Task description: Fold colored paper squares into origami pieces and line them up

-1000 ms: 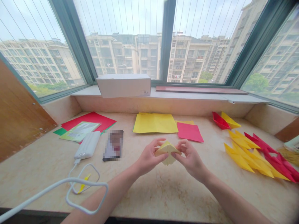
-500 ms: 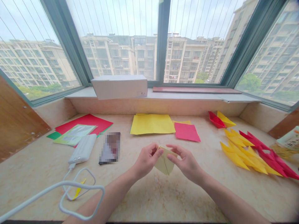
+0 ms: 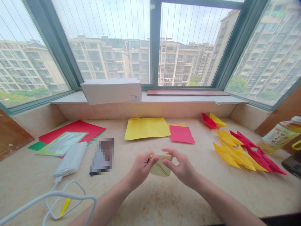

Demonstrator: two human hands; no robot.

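Observation:
A pale yellow folded paper (image 3: pixel 160 168) is held up between both hands above the tabletop, its top edge level and creases running down its face. My left hand (image 3: pixel 142 168) pinches its left side, thumb on the front. My right hand (image 3: pixel 180 166) grips the right side with the thumb in front and the index finger over the top edge. Beyond them lie a yellow paper sheet (image 3: pixel 147 128) and a red paper square (image 3: pixel 182 134). To the right are several folded yellow paper boats (image 3: pixel 235 153) and red paper boats (image 3: pixel 265 157).
At left, a white power bank (image 3: pixel 70 160) with a looping white cable (image 3: pixel 68 194) lies beside a blurred-out phone-like object (image 3: pixel 102 157). Red sheets (image 3: pixel 77 128) are behind. A long white box (image 3: pixel 113 91) sits on the sill; a bottle (image 3: pixel 282 135) stands far right.
The folded paper has turned in my fingers, from a point-down diamond with a centre crease to a level top edge. My view has shifted to the right.

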